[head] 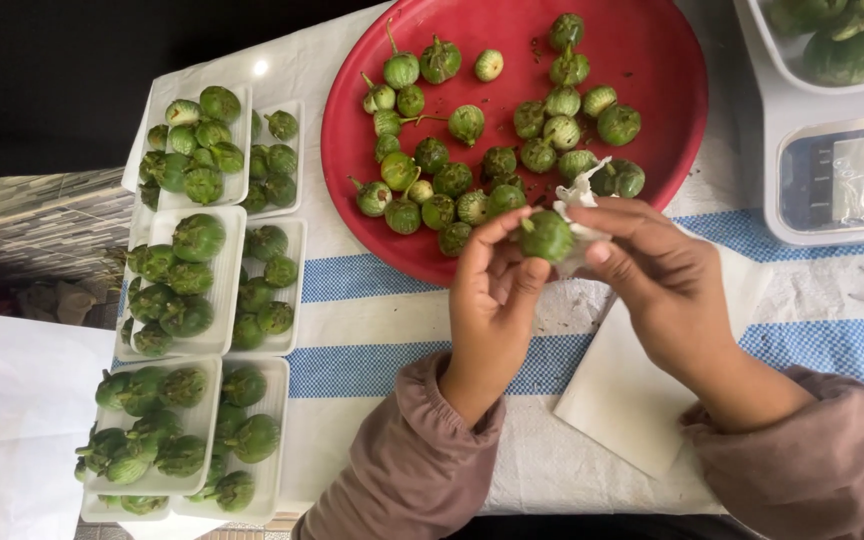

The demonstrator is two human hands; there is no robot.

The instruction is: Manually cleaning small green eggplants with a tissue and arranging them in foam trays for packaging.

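A small round green eggplant is pinched between my two hands over the near rim of a big red tray. My left hand holds it from the left with thumb and fingers. My right hand grips a crumpled white tissue pressed against the eggplant's right side. Many more small green eggplants, some with stems, lie scattered on the red tray just beyond my hands.
Several white foam trays filled with green eggplants stand in two columns at the left. A white digital scale holding larger green vegetables sits at the top right. A white paper sheet lies on the blue-striped cloth under my right wrist.
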